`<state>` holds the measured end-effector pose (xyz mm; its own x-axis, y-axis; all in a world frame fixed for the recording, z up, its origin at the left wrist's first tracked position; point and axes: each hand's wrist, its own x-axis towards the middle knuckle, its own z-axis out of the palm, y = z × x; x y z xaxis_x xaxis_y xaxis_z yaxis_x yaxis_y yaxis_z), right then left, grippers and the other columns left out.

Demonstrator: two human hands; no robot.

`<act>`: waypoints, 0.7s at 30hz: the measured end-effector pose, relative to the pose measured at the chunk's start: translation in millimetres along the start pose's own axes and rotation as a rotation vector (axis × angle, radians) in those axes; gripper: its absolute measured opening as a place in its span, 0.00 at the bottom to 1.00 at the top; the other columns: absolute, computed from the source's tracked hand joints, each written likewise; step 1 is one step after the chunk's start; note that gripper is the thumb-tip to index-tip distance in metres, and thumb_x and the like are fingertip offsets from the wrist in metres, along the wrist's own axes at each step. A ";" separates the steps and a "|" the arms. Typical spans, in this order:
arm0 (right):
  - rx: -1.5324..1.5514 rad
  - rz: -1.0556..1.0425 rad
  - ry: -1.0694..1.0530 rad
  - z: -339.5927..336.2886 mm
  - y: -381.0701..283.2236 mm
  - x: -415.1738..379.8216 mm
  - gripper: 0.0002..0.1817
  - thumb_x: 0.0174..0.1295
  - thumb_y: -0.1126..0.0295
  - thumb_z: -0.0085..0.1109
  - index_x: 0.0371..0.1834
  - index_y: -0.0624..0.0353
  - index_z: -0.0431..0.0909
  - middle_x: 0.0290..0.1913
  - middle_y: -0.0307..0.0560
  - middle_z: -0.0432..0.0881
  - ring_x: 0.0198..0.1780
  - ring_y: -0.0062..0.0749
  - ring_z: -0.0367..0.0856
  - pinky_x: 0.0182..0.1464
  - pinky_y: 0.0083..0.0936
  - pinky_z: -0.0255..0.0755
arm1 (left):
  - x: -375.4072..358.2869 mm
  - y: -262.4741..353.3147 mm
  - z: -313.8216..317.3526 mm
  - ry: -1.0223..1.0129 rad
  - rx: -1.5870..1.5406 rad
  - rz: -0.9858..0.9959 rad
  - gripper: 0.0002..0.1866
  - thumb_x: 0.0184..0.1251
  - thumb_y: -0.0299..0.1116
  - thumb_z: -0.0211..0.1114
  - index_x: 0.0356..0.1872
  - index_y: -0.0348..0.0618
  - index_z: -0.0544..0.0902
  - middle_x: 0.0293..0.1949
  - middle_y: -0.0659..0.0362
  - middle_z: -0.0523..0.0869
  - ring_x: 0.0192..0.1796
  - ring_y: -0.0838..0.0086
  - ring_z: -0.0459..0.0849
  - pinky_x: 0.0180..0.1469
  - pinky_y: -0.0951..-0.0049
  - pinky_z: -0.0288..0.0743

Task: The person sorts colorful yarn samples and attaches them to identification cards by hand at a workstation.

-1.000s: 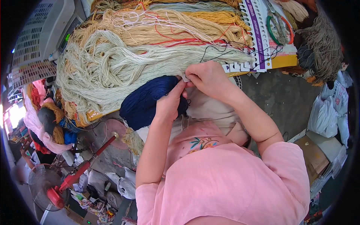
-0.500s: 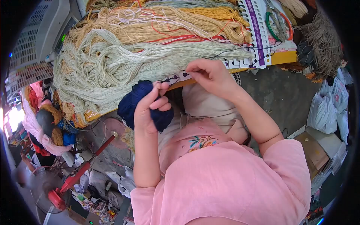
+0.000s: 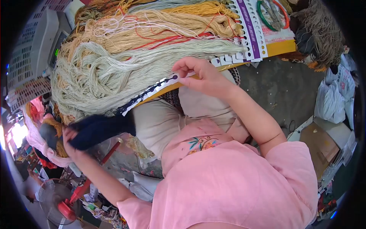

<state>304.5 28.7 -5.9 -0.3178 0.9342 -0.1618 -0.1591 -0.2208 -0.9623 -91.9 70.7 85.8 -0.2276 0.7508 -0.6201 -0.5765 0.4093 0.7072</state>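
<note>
My left hand [image 3: 70, 139], smeared by motion, is at the left end of a dark navy yarn bundle [image 3: 101, 129], which is stretched out below the table edge. Its fingers curl at the bundle's end. My right hand [image 3: 192, 76] has its thumb and fingers curled near the right end of a white punched card strip [image 3: 162, 84]. Dark thread knots run through the strip's holes along the yellow table edge. Whether the right fingertips pinch a thread is too small to tell. Pale green yarn [image 3: 99, 72] lies just behind the strip.
Beige yarn [image 3: 160, 28] and yellow yarn cover the table. Scissors with green and red handles [image 3: 272, 15] lie at the back right beside a purple-striped card [image 3: 249, 30]. A fan [image 3: 61, 202] stands lower left; plastic bags [image 3: 329, 99] and a cardboard box [image 3: 318, 145] are at right.
My left hand has moved down and left with the navy yarn, which now stretches out, exposing the threaded strip. My right hand has shifted slightly left.
</note>
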 end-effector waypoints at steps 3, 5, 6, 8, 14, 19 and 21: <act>-0.114 -0.005 -0.022 2.4 -3.2 1.6 0.13 0.47 0.79 0.50 0.39 0.61 0.68 0.32 0.35 0.69 0.36 0.17 0.68 0.40 0.14 0.64 | -10.0 80.5 -171.4 0.206 -0.152 0.311 0.18 0.58 0.27 0.47 0.50 0.30 0.63 0.22 0.62 0.72 0.17 0.84 0.66 0.21 0.88 0.63; -0.233 -0.084 0.022 7.0 -1.3 0.7 0.14 0.46 0.79 0.50 0.39 0.61 0.68 0.31 0.37 0.69 0.34 0.17 0.68 0.39 0.15 0.64 | -64.7 35.6 -95.6 -0.119 -0.345 -0.031 0.18 0.58 0.29 0.48 0.49 0.29 0.64 0.20 0.63 0.71 0.16 0.84 0.65 0.20 0.89 0.61; -0.248 -0.128 0.071 10.4 -0.7 0.3 0.13 0.45 0.79 0.52 0.36 0.61 0.68 0.31 0.39 0.69 0.32 0.21 0.68 0.38 0.17 0.64 | -83.7 -4.6 -47.2 -0.111 -0.089 0.032 0.17 0.59 0.29 0.47 0.47 0.28 0.66 0.18 0.64 0.70 0.15 0.86 0.63 0.18 0.90 0.58; -0.342 -0.196 0.104 15.5 -3.7 0.4 0.12 0.45 0.79 0.52 0.35 0.61 0.69 0.31 0.39 0.69 0.32 0.23 0.68 0.37 0.18 0.64 | -102.2 -71.8 7.1 -0.066 0.222 -0.029 0.19 0.58 0.35 0.47 0.45 0.28 0.68 0.17 0.64 0.69 0.15 0.86 0.61 0.17 0.88 0.58; -0.314 -0.138 0.099 36.4 -19.4 -17.3 0.06 0.46 0.75 0.55 0.24 0.65 0.70 0.23 0.41 0.70 0.26 0.20 0.70 0.27 0.18 0.66 | -96.6 -161.3 91.1 -0.473 -0.012 -0.308 0.24 0.63 0.43 0.37 0.53 0.35 0.60 0.54 0.50 0.64 0.57 0.65 0.62 0.53 0.61 0.61; 0.195 0.205 -0.131 62.7 -15.9 -23.3 0.03 0.49 0.78 0.51 0.26 0.65 0.74 0.26 0.37 0.74 0.27 0.16 0.72 0.28 0.13 0.70 | -102.3 -168.5 111.7 -0.525 0.168 -0.279 0.30 0.61 0.47 0.37 0.53 0.28 0.57 0.52 0.50 0.66 0.51 0.67 0.68 0.52 0.70 0.62; 0.292 0.219 -0.119 62.8 -19.9 -20.5 0.03 0.49 0.77 0.50 0.25 0.66 0.74 0.25 0.38 0.74 0.25 0.16 0.71 0.26 0.14 0.69 | -100.7 -165.1 110.1 -0.585 0.082 -0.262 0.28 0.62 0.46 0.38 0.54 0.31 0.58 0.52 0.52 0.66 0.51 0.69 0.69 0.50 0.68 0.64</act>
<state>255.5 -3.6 30.3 -0.4773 0.8209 -0.3135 -0.3297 -0.4980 -0.8020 112.6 -15.4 68.9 0.3914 0.7700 -0.5039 -0.4880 0.6379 0.5957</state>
